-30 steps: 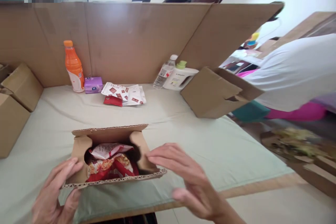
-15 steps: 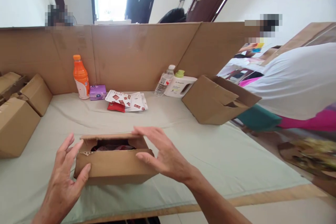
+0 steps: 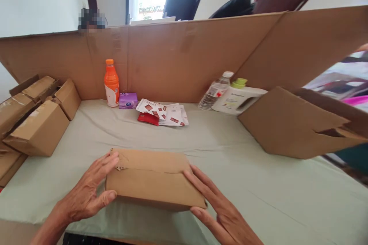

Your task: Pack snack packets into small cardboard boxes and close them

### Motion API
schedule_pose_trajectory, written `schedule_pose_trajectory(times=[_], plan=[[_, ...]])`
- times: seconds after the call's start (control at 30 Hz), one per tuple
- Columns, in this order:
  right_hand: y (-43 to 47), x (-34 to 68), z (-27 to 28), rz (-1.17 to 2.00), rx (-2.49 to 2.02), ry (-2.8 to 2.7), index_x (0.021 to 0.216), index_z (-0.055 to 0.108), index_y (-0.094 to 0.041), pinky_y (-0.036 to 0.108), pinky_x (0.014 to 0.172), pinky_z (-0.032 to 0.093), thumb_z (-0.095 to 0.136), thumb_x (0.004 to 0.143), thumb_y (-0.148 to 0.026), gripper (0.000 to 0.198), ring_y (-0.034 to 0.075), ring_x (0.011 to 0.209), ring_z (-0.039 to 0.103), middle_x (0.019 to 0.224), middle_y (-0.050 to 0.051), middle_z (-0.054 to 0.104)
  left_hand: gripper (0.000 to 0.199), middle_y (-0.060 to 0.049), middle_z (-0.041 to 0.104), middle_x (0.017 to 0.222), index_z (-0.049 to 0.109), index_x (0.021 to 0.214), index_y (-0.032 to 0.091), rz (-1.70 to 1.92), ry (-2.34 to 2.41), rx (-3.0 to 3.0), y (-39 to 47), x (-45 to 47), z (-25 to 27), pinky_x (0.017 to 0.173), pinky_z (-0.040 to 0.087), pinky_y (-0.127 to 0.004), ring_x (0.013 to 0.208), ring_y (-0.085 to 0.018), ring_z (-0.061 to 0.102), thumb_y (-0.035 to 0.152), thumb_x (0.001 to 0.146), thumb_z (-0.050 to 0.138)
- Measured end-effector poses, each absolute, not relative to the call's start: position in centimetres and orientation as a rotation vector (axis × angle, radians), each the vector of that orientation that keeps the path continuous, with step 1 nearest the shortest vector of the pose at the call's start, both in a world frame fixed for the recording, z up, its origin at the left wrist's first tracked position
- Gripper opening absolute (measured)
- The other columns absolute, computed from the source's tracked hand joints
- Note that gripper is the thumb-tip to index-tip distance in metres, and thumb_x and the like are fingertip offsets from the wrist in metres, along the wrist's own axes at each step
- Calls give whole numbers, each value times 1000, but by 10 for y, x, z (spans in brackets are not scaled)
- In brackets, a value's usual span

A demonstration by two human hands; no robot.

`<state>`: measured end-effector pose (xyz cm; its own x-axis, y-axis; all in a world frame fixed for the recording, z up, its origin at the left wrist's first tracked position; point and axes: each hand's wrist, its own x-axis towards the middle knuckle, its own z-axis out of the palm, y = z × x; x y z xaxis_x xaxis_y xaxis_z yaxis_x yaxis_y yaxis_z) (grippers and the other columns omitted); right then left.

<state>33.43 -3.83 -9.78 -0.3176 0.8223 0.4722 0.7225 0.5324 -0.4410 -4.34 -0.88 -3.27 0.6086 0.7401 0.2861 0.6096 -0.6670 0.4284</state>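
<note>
A cardboard box (image 3: 155, 180) lies in front of me, its two top flaps folded down and meeting along a seam. Its left end is in my left hand (image 3: 89, 187), fingers along the upper corner and thumb on the front face. My right hand (image 3: 214, 203) grips the right end, fingers over the top edge and thumb at the lower front corner. A small torn spot shows at the seam near my left fingertips. The flaps hide what is inside.
Behind the box stand an orange bottle (image 3: 111, 84), a purple box (image 3: 128, 100), several white-and-red packets (image 3: 172, 115), a clear bottle (image 3: 215, 92) and a white jug (image 3: 238, 99). Cardboard boxes (image 3: 40, 122) line the left; a large carton (image 3: 287, 126) sits right. A cardboard wall (image 3: 184, 61) closes the back.
The box's top flaps have come down over the opening, hiding the dark contents. Both hands now press its ends. My view has swung left, shifting everything to the right.
</note>
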Motion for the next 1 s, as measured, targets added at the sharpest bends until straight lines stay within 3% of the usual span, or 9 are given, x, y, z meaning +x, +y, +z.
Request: schedule_pose_trajectory(times=[0.13,0.3,0.53,0.73,0.83,1.0], plan=[[-38,343,-112,277,-1312,-2112,165,27,-37,38,110,51,48,105,-35,64,27,146,46,168,4,36,56,-10,33,169,29,160,34,693,1056,2625,-17,-44,-37,121,41,-54,158,-29,28,52,107,39],[4,331,-107,539,-1243,-2050,159,43,-34,39,115,47,47,105,-39,54,27,146,47,162,5,46,51,-13,36,167,41,154,27,776,1199,2723,-45,-54,-53,114,48,-54,158,-33,24,44,106,47],[104,252,-91,830,-982,-2043,152,52,-30,45,117,46,47,104,-49,52,26,143,53,158,7,52,53,-15,43,162,47,151,28,994,1694,2624,-60,-73,-78,111,50,-52,150,-36,38,32,100,60],[212,139,-84,828,-889,-1933,146,57,-21,49,124,33,42,102,-44,52,26,143,51,152,11,58,39,-17,60,143,61,138,24,1199,2090,2474,7,-89,-72,101,55,-51,123,-33,61,38,102,56],[257,83,-88,821,-925,-1881,150,52,-17,53,128,24,38,101,-42,56,28,151,39,159,15,48,38,-21,59,144,65,135,18,1174,2259,2359,56,-93,-71,103,51,-59,126,-40,57,34,100,58],[294,14,-101,893,-910,-1857,159,38,-15,50,128,23,40,101,-47,66,28,155,33,164,15,41,40,-24,54,150,67,135,14,1134,2474,2153,143,-100,-69,104,48,-66,133,-49,49,29,98,60]])
